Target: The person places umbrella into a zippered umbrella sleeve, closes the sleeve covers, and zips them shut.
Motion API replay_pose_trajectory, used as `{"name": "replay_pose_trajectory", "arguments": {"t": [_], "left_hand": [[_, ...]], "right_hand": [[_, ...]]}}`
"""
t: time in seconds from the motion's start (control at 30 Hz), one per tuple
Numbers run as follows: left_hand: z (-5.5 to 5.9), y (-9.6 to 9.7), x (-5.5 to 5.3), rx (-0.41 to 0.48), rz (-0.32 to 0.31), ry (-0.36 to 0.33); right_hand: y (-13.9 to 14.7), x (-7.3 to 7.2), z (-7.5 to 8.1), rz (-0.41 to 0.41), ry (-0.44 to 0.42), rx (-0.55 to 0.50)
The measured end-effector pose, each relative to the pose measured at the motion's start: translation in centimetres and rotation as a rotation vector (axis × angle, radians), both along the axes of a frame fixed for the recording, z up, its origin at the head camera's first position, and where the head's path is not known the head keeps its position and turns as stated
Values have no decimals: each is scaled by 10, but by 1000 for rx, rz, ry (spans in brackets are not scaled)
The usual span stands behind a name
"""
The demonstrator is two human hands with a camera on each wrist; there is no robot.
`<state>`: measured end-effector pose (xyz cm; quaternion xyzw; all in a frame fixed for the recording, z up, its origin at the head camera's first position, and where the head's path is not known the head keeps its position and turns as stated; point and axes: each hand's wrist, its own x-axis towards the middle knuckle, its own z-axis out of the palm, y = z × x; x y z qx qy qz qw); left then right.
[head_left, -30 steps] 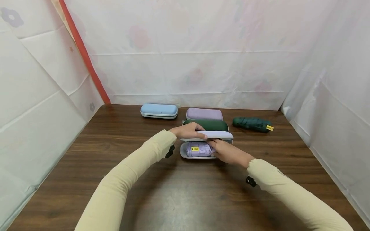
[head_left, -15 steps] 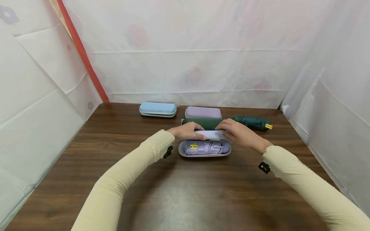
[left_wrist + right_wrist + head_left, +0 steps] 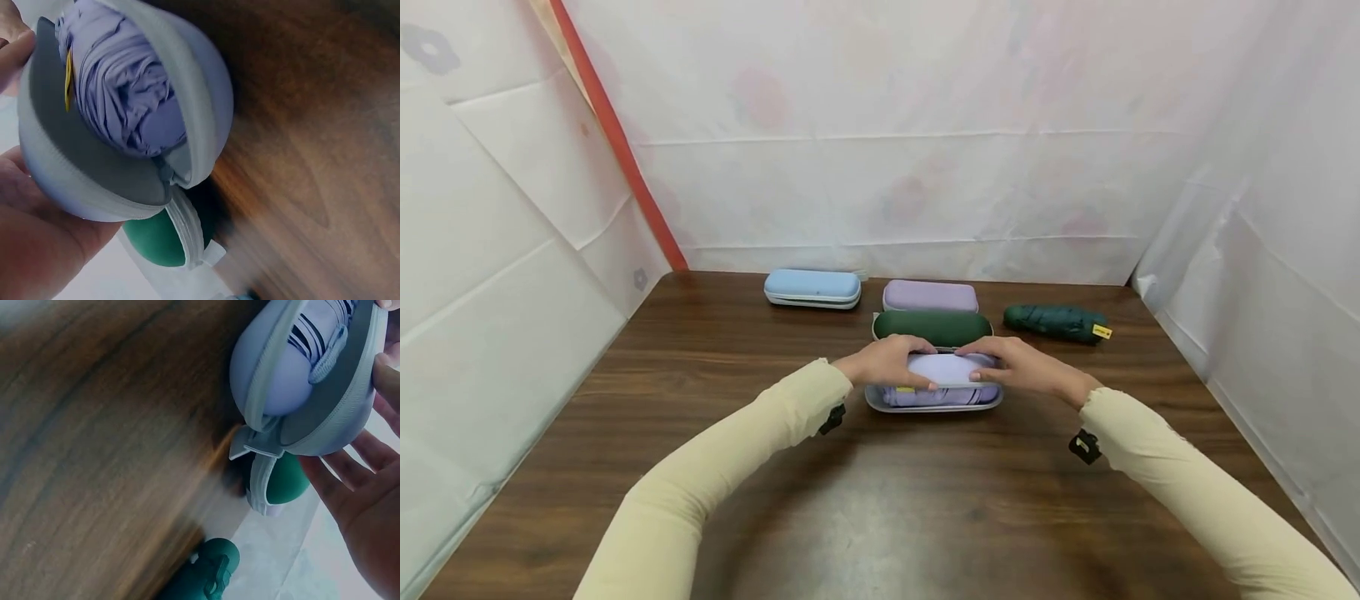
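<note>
A lavender zip case [image 3: 934,409] lies partly open in the middle of the table, its lid [image 3: 947,369] tilted down over the base. Inside lies a folded lavender umbrella [image 3: 951,397], its fabric bunched in the left wrist view and its dark stripes and wrist loop visible in the right wrist view. My left hand [image 3: 886,361] holds the lid's left end, thumb on the front edge and fingers over the top. At the right end, my right hand [image 3: 1028,365] grips the lid the same way. The lid hides much of the umbrella.
Right behind the lavender case sits a dark green case [image 3: 931,327], with a purple case [image 3: 929,295] behind that. A light blue case [image 3: 812,287] stands back left. A folded dark green umbrella [image 3: 1054,322] with a yellow tag lies at the right.
My right hand has left the umbrella and taken the lid's right end. Between both hands the lid has swung forward and down, covering more of the umbrella.
</note>
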<state>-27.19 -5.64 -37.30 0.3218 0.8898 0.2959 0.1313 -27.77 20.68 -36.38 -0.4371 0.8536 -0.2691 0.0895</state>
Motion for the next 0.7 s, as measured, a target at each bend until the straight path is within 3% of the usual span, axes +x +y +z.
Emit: {"name": "replay_pose_trajectory", "arguments": {"t": [0.23, 0.5, 0.7], "left_hand": [[-6, -4, 9, -52, -46, 115], [-13, -10, 15, -28, -61, 153], [-18, -12, 18, -12, -48, 172]], "right_hand": [[1, 7, -10, -12, 87, -5], [1, 13, -17, -9, 208, -9], [-1, 14, -21, -17, 240, -24]]}}
